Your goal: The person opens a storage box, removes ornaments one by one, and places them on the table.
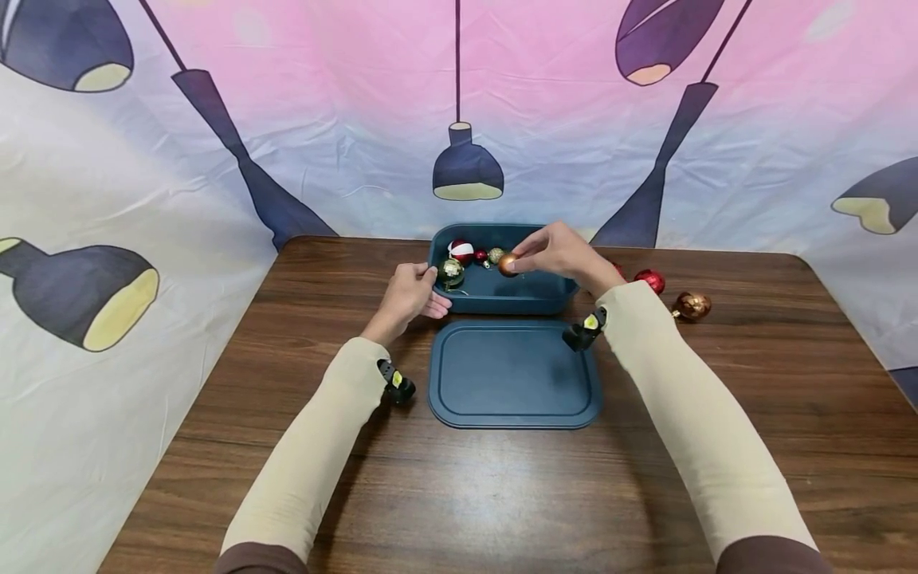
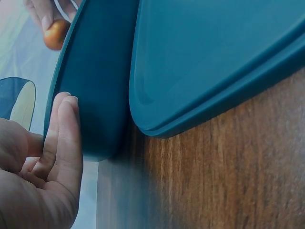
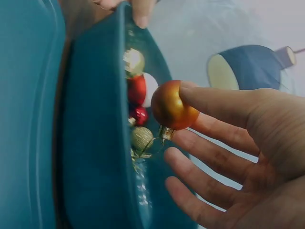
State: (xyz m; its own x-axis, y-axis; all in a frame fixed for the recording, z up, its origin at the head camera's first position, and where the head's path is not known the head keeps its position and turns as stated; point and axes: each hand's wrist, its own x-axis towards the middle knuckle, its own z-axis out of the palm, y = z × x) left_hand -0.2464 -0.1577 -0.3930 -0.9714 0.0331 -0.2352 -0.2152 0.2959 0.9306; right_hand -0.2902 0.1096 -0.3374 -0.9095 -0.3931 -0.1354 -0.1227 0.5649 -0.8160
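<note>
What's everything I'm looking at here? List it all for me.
Box: one, teal, open, at the table's far middle.
Lid: one, teal, flat on the table just in front of the box.
Orange bauble: one, pinched above the box.
Baubles in the box: four; red-and-white, gold, small red, small gold glitter.
Baubles on the table: red and bronze, right of the box; another red one is partly hidden behind the right wrist.
Table: one, dark wood.
Backdrop: one, pink and white cloth with lamp prints.
Left hand: steadies the box's left end.
Right hand: holds the orange bauble.
</note>
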